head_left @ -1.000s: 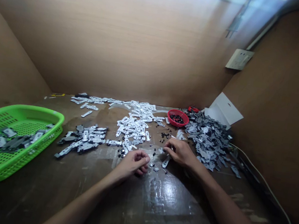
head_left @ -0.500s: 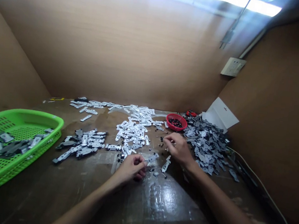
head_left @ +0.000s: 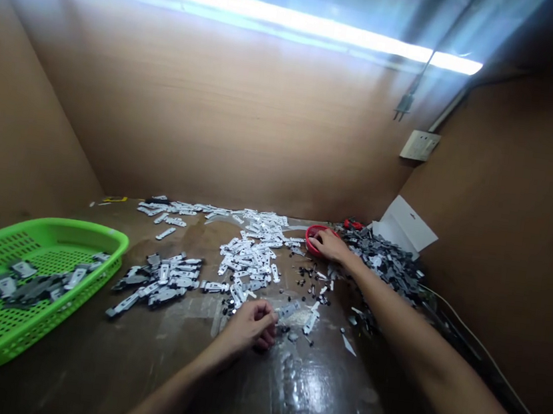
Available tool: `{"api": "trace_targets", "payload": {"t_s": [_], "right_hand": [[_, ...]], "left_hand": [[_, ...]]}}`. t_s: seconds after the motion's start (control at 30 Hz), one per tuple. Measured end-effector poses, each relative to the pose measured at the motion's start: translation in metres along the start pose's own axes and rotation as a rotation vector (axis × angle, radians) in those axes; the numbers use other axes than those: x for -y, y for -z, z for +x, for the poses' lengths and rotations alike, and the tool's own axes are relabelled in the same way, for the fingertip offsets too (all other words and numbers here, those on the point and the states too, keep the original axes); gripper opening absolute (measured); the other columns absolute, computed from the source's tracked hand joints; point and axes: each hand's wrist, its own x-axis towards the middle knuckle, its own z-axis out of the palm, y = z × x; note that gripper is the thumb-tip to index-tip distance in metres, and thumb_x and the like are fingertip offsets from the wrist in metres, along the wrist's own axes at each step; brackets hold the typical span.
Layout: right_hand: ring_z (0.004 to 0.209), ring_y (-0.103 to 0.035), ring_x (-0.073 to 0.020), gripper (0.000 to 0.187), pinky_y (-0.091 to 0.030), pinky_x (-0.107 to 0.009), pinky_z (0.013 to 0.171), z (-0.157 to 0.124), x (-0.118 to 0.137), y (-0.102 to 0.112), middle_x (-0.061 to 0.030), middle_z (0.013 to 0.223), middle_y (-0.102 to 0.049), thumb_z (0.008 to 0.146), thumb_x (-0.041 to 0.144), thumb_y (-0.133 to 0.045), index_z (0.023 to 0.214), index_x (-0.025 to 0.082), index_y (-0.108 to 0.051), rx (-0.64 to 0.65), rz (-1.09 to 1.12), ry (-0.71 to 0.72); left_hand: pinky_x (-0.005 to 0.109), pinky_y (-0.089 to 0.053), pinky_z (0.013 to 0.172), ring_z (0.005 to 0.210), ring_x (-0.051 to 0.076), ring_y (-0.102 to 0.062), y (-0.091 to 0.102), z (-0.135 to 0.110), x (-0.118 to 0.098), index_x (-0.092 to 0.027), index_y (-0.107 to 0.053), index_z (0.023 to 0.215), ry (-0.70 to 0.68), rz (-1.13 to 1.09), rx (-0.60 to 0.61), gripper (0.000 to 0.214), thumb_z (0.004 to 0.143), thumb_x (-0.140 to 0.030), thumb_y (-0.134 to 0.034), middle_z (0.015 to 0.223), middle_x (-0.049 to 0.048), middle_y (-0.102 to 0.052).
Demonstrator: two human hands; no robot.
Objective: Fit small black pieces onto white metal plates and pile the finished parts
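My left hand (head_left: 249,328) is pinching a small pale metal strip (head_left: 288,312) above the worktop, near the scattered small black parts (head_left: 307,281). My right hand (head_left: 329,246) reaches far forward, with its fingers at the rim of a red bowl (head_left: 314,235). The hand hides most of the bowl and its dark contents. Loose white metal strips (head_left: 249,264) lie in a long heap between my hands and the back wall. A grey metal pile (head_left: 384,267) sits just right of my right hand.
A green perforated basket (head_left: 52,231) holding grey pieces stands at the left, beside a mixed grey-and-white pile (head_left: 159,280). A white card (head_left: 405,226) leans in the back right corner. A cable (head_left: 485,353) runs along the right wall, below a wall socket (head_left: 419,145).
My right hand has moved forward to the red bowl. My left hand now shows a strip in its fingers. The view has tilted upward, bringing the ceiling light into sight.
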Motion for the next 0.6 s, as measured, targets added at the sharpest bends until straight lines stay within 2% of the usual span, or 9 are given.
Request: {"api": "trace_targets", "payload": {"t_s": [0.13,0.27,0.47,0.6], "right_hand": [[0.08,-0.058,-0.0178,0.053,-0.036,-0.022,0.07,-0.004,0.003,-0.008,-0.0103,0.089,-0.066,0.085,0.055,-0.031,0.085,0.015,-0.066,0.007,-0.03,0.027],[0.078,-0.059,-0.0205,0.061,-0.035,-0.025,0.069,-0.009,0.003,-0.01,-0.0133,0.083,-0.067,0.086,0.056,-0.024,0.075,0.015,-0.067,-0.064,-0.077,-0.003],[0.073,-0.06,-0.0191,0.061,-0.034,-0.024,0.064,-0.019,0.005,0.006,-0.0116,0.078,-0.068,0.089,0.051,-0.021,0.071,0.016,-0.067,-0.203,-0.093,0.02],[0.066,-0.058,-0.0171,0.063,-0.032,-0.024,0.06,-0.037,0.018,0.012,-0.01,0.073,-0.067,0.091,0.047,-0.015,0.072,0.016,-0.066,-0.258,-0.079,0.095]], "left_hand": [[0.018,-0.042,0.042,0.049,0.012,-0.058,0.0,0.0,0.001,-0.015,-0.048,0.071,-0.001,-0.002,0.011,0.031,0.073,-0.045,-0.055,0.062,0.002,-0.058],[0.018,-0.042,0.043,0.05,0.011,-0.058,0.001,0.0,-0.001,-0.015,-0.048,0.071,0.006,-0.016,0.007,0.034,0.07,-0.048,-0.057,0.062,0.0018,-0.058],[0.018,-0.041,0.043,0.05,0.011,-0.058,0.001,-0.001,-0.005,-0.015,-0.047,0.07,0.029,-0.016,-0.003,0.034,0.068,-0.047,-0.059,0.062,0.0019,-0.059],[0.019,-0.041,0.044,0.05,0.011,-0.058,0.001,-0.001,-0.003,-0.015,-0.048,0.071,0.032,-0.019,-0.003,0.034,0.068,-0.046,-0.059,0.062,0.0017,-0.059]]}}
